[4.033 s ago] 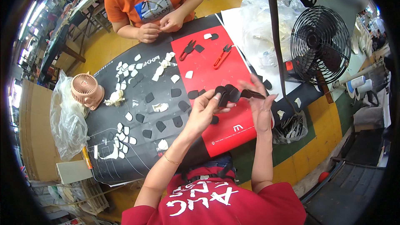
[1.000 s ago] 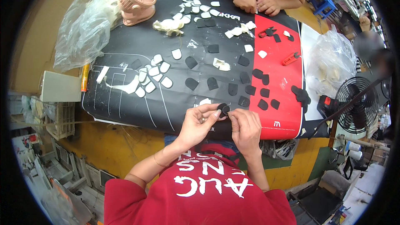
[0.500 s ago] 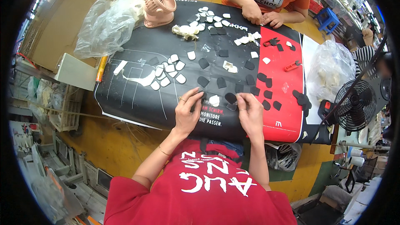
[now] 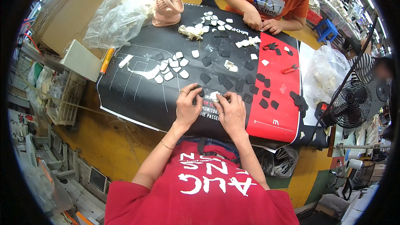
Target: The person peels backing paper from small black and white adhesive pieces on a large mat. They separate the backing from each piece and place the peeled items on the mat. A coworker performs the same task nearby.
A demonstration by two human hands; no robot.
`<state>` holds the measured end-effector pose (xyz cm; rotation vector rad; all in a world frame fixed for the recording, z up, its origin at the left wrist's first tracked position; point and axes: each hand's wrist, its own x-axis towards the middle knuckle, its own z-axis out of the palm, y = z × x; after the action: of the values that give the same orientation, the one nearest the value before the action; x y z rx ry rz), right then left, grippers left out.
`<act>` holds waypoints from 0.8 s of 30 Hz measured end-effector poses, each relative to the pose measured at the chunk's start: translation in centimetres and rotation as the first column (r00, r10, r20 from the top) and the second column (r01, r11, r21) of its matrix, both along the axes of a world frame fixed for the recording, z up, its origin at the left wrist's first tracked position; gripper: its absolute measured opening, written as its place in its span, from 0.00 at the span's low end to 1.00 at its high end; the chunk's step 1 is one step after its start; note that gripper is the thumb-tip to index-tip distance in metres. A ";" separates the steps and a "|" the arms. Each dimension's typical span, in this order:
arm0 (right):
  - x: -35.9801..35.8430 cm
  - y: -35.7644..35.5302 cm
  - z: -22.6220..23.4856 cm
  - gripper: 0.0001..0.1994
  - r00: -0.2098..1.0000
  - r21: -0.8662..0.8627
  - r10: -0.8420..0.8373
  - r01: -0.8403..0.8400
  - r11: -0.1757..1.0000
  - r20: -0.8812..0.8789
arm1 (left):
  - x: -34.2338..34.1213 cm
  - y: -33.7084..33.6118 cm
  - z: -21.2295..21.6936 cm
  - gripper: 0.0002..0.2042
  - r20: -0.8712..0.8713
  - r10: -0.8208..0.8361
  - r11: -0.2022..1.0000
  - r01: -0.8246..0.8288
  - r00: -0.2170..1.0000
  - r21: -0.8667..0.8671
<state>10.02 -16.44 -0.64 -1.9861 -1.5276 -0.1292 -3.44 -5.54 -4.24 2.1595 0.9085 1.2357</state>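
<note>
My left hand point(image 4: 188, 105) is over the black mat point(image 4: 141, 96) near its front edge, fingers bent and closed at a small dark rounded pad point(image 4: 201, 93). Beside it, my right hand point(image 4: 231, 110) has its fingertips closed on a small white rounded pad point(image 4: 214, 96), partly covered by the fingers. Beyond my hands lie loose black pads point(image 4: 205, 78) and a group of white pads point(image 4: 183, 73). More dark pads point(image 4: 263, 103) rest on the red strip point(image 4: 271, 125) to the right.
A pink fan point(image 4: 167, 6) and a clear plastic bag point(image 4: 112, 21) stand at the far left. Across the table a co-worker point(image 4: 266, 4) in orange works with both hands. Red-handled snippers point(image 4: 290, 69), another plastic bag point(image 4: 327, 64) and a black fan point(image 4: 352, 100) are at the right.
My right hand has moved left, from the dark pads to the white pad beside my left hand. My left hand stays at its dark pad. The view has shifted slightly.
</note>
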 end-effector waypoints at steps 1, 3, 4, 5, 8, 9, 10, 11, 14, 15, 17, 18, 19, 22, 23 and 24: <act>-0.2 -0.2 -0.1 0.12 1.000 0.000 -0.010 0.010 1.000 -0.021 | -0.1 0.0 0.0 0.11 -0.016 -0.017 1.000 0.017 1.000 -0.001; -0.4 -0.7 -0.5 0.11 0.997 -0.003 -0.018 0.018 1.000 -0.079 | -0.2 -0.1 0.0 0.11 -0.038 -0.039 0.999 0.039 0.999 0.001; -0.5 -1.0 -0.7 0.10 0.997 0.016 -0.028 0.029 0.999 -0.077 | -0.3 -0.1 0.0 0.11 -0.047 -0.047 0.999 0.048 0.998 0.004; -0.4 -1.3 -1.0 0.10 0.998 0.027 -0.021 0.022 0.999 -0.057 | -0.3 -0.1 0.0 0.11 -0.051 -0.055 0.998 0.055 0.997 0.009; -0.1 -2.4 -1.6 0.08 0.999 0.038 -0.013 0.015 0.999 -0.041 | -0.4 -0.1 -0.1 0.10 -0.059 -0.070 0.998 0.069 0.996 -0.007; 0.1 -2.7 -1.7 0.08 0.999 0.048 -0.022 0.024 0.999 -0.037 | -0.3 -0.1 -0.1 0.10 -0.056 -0.072 0.997 0.073 0.996 0.002; 0.4 -3.0 -1.8 0.07 0.999 0.055 -0.032 0.034 0.998 -0.035 | -0.3 -0.1 0.0 0.09 -0.057 -0.071 0.997 0.072 0.996 0.015; 0.7 -3.4 -1.9 0.07 0.999 0.061 -0.044 0.046 0.997 -0.033 | -0.2 0.0 0.0 0.09 -0.063 -0.069 0.997 0.070 0.996 0.017; 1.8 -4.2 -1.9 0.05 0.982 0.108 -0.070 0.090 0.990 -0.177 | 0.1 0.0 0.2 0.08 -0.073 -0.049 0.997 0.053 0.996 0.058; 2.1 -4.5 -1.9 0.05 0.967 0.140 -0.068 0.105 0.984 -0.244 | 0.2 0.0 0.2 0.08 -0.076 -0.044 0.997 0.049 0.996 0.058; 2.6 -4.9 -1.9 0.04 0.933 0.146 -0.059 0.117 0.982 -0.355 | 0.3 0.0 0.2 0.08 -0.082 -0.032 0.997 0.038 0.996 0.072; 2.7 -5.2 -1.9 0.04 0.896 0.130 -0.076 0.147 0.981 -0.438 | 0.4 0.0 0.2 0.07 -0.076 -0.030 0.998 0.034 0.997 0.049; 2.9 -5.4 -1.8 0.04 0.846 0.102 -0.092 0.171 0.980 -0.525 | 0.4 0.0 0.1 0.07 -0.084 -0.031 0.999 0.034 0.996 0.040; 4.0 -5.8 -1.5 0.07 0.706 0.142 -0.099 0.274 0.951 -0.701 | 0.4 0.0 0.1 0.08 -0.101 -0.022 0.997 0.030 0.995 0.077; 4.3 -5.8 -1.4 0.07 0.672 0.202 -0.065 0.311 0.929 -0.737 | 0.4 0.0 0.1 0.08 -0.102 -0.021 0.997 0.029 0.995 0.077; 4.8 -6.1 -1.0 0.08 0.691 0.199 -0.086 0.322 0.926 -0.718 | 0.4 0.0 0.1 0.08 -0.106 -0.023 0.996 0.032 0.994 0.079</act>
<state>14.79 -22.53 -1.64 -1.6523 -0.7262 0.2620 -3.04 -5.50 -4.11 2.3110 0.8822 1.1737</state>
